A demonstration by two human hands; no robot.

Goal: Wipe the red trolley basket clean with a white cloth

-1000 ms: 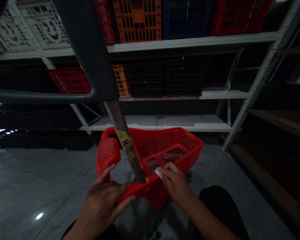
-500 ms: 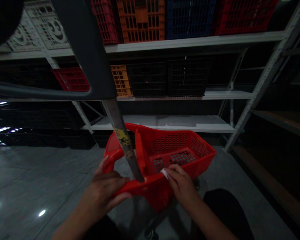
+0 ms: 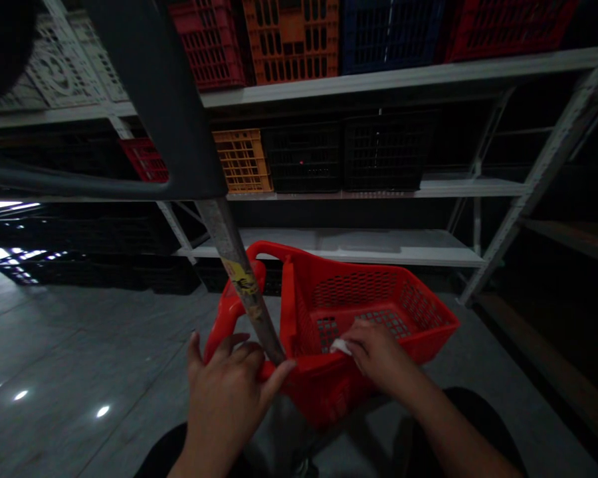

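A red perforated plastic shopping basket (image 3: 379,312) sits in front of me, with a grey metal pole (image 3: 239,279) rising from its near rim to a dark grey handle bar at the top left. My left hand (image 3: 232,392) grips the basket's near rim and red handle beside the pole's foot. My right hand (image 3: 376,352) rests on the near rim further right, fingers pinched on a small white cloth (image 3: 339,346) pressed against the red plastic.
White metal shelving (image 3: 379,76) stands behind, holding red, orange, blue, black and white plastic crates. A second rack (image 3: 543,172) runs along the right. The floor (image 3: 80,358) is shiny grey tile. My dark-clothed knees show at the bottom.
The basket has swung round and shifted right, its side handle turning away. My left hand has moved from the basket's left side to the rim at the pole's foot. My right hand stays with the cloth.
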